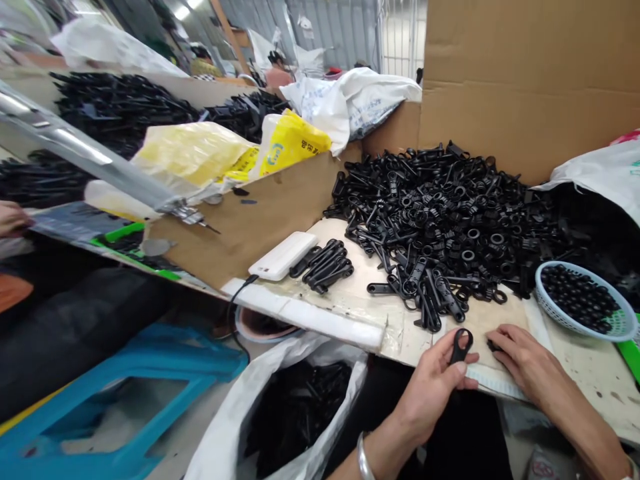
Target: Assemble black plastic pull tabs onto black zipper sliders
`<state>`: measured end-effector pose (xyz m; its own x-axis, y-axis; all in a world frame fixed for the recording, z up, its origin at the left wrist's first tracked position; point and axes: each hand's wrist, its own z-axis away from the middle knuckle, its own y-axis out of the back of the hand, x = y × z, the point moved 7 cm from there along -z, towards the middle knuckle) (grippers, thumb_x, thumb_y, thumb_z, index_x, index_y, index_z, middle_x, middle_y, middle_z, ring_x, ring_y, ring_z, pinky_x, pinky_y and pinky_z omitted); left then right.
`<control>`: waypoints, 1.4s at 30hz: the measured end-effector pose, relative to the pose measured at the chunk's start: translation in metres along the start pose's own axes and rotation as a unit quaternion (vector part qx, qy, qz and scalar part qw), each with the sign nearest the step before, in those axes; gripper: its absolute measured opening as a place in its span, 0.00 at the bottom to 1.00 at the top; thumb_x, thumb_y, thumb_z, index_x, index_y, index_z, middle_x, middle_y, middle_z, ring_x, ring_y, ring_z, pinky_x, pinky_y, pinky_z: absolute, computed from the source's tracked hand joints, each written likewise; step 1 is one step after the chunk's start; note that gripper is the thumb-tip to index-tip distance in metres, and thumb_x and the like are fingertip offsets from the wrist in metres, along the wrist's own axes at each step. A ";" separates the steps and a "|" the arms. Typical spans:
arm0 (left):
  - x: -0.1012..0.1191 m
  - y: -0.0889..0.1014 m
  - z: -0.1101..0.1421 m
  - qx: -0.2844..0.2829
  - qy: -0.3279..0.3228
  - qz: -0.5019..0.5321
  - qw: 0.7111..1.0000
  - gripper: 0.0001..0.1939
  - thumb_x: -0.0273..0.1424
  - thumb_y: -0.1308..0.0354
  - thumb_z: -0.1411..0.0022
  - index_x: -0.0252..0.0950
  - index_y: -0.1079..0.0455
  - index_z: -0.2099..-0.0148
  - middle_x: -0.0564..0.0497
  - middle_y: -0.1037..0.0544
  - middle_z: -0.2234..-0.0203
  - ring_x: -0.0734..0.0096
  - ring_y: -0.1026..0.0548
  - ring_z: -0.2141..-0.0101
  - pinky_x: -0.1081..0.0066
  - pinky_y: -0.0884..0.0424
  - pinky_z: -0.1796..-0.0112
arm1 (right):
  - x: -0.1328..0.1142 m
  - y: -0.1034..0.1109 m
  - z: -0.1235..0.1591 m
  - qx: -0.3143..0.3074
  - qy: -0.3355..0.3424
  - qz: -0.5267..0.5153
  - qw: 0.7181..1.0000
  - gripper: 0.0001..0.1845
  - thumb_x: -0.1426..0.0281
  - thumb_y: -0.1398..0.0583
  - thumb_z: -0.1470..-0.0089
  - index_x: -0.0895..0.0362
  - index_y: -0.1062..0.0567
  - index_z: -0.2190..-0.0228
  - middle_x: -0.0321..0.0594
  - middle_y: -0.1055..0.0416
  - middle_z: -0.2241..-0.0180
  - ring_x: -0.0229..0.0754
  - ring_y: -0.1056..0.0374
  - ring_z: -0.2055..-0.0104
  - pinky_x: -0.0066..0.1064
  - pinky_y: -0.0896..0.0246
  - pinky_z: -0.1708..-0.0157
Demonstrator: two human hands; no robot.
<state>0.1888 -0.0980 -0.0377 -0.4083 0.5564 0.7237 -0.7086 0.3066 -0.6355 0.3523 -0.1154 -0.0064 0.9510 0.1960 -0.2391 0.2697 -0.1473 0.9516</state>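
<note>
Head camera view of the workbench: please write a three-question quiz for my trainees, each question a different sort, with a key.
1. True or false: a black cord runs from the white device.
2. Multiple choice: the blue basket contains
A) loose rings
B) small black balls
C) yellow bags
3. Short answer: which hand holds the ring-ended black part?

Key: 1. True. 2. B. 3. The left hand.

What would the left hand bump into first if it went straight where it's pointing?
Probably the near edge of the heap of black parts. The left hand may be above the tabletop, so it might pass over.
</note>
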 end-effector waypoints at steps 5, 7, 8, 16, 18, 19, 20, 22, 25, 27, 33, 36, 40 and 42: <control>0.002 0.000 0.001 -0.002 -0.004 -0.004 1.000 0.31 0.33 0.31 0.46 0.42 0.30 0.40 0.42 0.30 0.40 0.47 0.31 0.41 0.62 0.27 0.53 | -0.009 0.021 -0.005 -0.010 -0.020 -0.110 0.994 0.13 0.69 0.46 0.37 0.49 0.24 0.54 0.41 0.28 0.60 0.42 0.27 0.60 0.33 0.28 0.60; 0.005 -0.004 0.001 -0.006 -0.009 -0.012 1.000 0.27 0.31 0.33 0.45 0.42 0.28 0.43 0.43 0.28 0.41 0.48 0.33 0.40 0.60 0.28 0.51 | -0.019 0.031 -0.004 0.037 -0.025 -0.192 0.980 0.12 0.69 0.43 0.37 0.51 0.24 0.54 0.42 0.27 0.56 0.41 0.27 0.60 0.31 0.28 0.60; 0.007 -0.007 0.002 -0.010 -0.011 -0.016 1.000 0.25 0.29 0.33 0.45 0.41 0.27 0.44 0.43 0.27 0.42 0.48 0.33 0.40 0.59 0.29 0.49 | -0.024 0.035 -0.004 0.067 -0.023 -0.226 0.972 0.11 0.68 0.41 0.38 0.51 0.24 0.54 0.42 0.27 0.55 0.40 0.26 0.61 0.30 0.28 0.61; 0.014 -0.022 -0.002 -0.070 -0.045 -0.032 0.996 0.23 0.24 0.38 0.43 0.36 0.28 0.44 0.45 0.25 0.45 0.54 0.32 0.40 0.57 0.41 0.38 | -0.060 0.029 0.002 0.221 0.031 -0.209 0.952 0.18 0.76 0.38 0.41 0.51 0.24 0.50 0.41 0.26 0.58 0.40 0.28 0.56 0.31 0.28 0.56; 0.015 -0.020 -0.001 -0.077 -0.061 -0.061 0.993 0.24 0.24 0.40 0.42 0.35 0.29 0.42 0.45 0.26 0.43 0.56 0.33 0.40 0.58 0.42 0.37 | -0.062 0.028 0.001 0.217 0.037 -0.198 0.955 0.18 0.77 0.39 0.41 0.53 0.24 0.50 0.42 0.27 0.57 0.39 0.28 0.56 0.30 0.28 0.57; 0.015 -0.019 -0.001 -0.078 -0.069 -0.081 0.991 0.25 0.24 0.41 0.41 0.35 0.30 0.41 0.45 0.27 0.42 0.56 0.33 0.39 0.59 0.42 0.37 | -0.063 0.028 0.001 0.214 0.039 -0.193 0.957 0.18 0.77 0.39 0.41 0.54 0.24 0.50 0.43 0.27 0.57 0.39 0.28 0.56 0.30 0.28 0.57; 0.016 -0.018 0.000 -0.078 -0.079 -0.103 0.988 0.25 0.24 0.42 0.40 0.35 0.31 0.40 0.45 0.28 0.41 0.57 0.34 0.39 0.59 0.42 0.36 | -0.064 0.028 0.000 0.211 0.038 -0.189 0.958 0.17 0.78 0.39 0.41 0.55 0.24 0.50 0.44 0.27 0.58 0.39 0.28 0.56 0.29 0.28 0.57; 0.017 -0.016 0.001 -0.071 -0.104 -0.163 0.978 0.26 0.24 0.45 0.38 0.35 0.34 0.38 0.46 0.30 0.39 0.59 0.35 0.37 0.61 0.43 0.36 | -0.066 0.028 -0.001 0.211 0.033 -0.179 0.960 0.16 0.77 0.39 0.40 0.57 0.24 0.51 0.45 0.28 0.58 0.39 0.29 0.57 0.30 0.28 0.57; 0.021 -0.016 0.004 -0.065 -0.137 -0.276 0.949 0.27 0.25 0.48 0.36 0.33 0.39 0.35 0.45 0.31 0.38 0.63 0.35 0.37 0.64 0.43 0.37 | -0.069 0.027 0.001 0.224 0.013 -0.169 0.960 0.15 0.77 0.40 0.40 0.58 0.23 0.52 0.46 0.28 0.60 0.40 0.28 0.58 0.30 0.28 0.58; 0.024 -0.019 0.006 -0.073 -0.145 -0.339 0.927 0.26 0.27 0.50 0.33 0.32 0.40 0.34 0.43 0.30 0.39 0.63 0.32 0.40 0.65 0.38 0.40 | -0.069 0.027 0.004 0.231 -0.004 -0.178 0.957 0.15 0.76 0.39 0.40 0.57 0.22 0.52 0.45 0.28 0.60 0.40 0.28 0.58 0.31 0.28 0.58; 0.030 -0.012 0.013 -0.046 -0.124 -0.438 0.889 0.21 0.34 0.48 0.32 0.37 0.34 0.39 0.50 0.18 0.64 0.69 0.21 0.67 0.71 0.26 0.62 | -0.051 0.026 0.013 0.133 -0.064 -0.337 0.930 0.14 0.68 0.39 0.39 0.49 0.21 0.52 0.40 0.24 0.58 0.38 0.25 0.60 0.28 0.26 0.61; 0.033 -0.015 0.021 -0.056 -0.161 -0.441 0.881 0.22 0.34 0.50 0.30 0.36 0.36 0.37 0.55 0.23 0.77 0.74 0.26 0.78 0.74 0.28 0.70 | -0.046 0.022 0.018 0.073 -0.106 -0.401 0.907 0.19 0.60 0.38 0.40 0.51 0.22 0.49 0.41 0.22 0.59 0.41 0.24 0.60 0.31 0.25 0.61; 0.034 -0.027 0.032 -0.112 -0.241 -0.463 0.845 0.25 0.36 0.54 0.28 0.30 0.38 0.35 0.52 0.24 0.79 0.75 0.30 0.81 0.75 0.30 0.74 | -0.054 0.010 0.019 0.008 -0.127 -0.391 0.911 0.20 0.55 0.43 0.38 0.53 0.18 0.59 0.38 0.22 0.71 0.41 0.27 0.69 0.30 0.29 0.68; 0.036 -0.024 0.031 -0.085 -0.250 -0.479 0.837 0.25 0.35 0.56 0.28 0.28 0.39 0.35 0.51 0.24 0.78 0.75 0.31 0.82 0.75 0.31 0.77 | -0.056 0.004 0.015 0.010 -0.148 -0.377 0.914 0.21 0.55 0.45 0.36 0.55 0.18 0.66 0.35 0.25 0.76 0.38 0.31 0.74 0.28 0.33 0.72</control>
<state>0.1737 -0.1096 0.0118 0.0816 -0.3879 0.9181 -0.7739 0.5558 0.3036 0.3022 -0.1419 0.0075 0.4927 -0.0208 -0.8699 0.8651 -0.0963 0.4923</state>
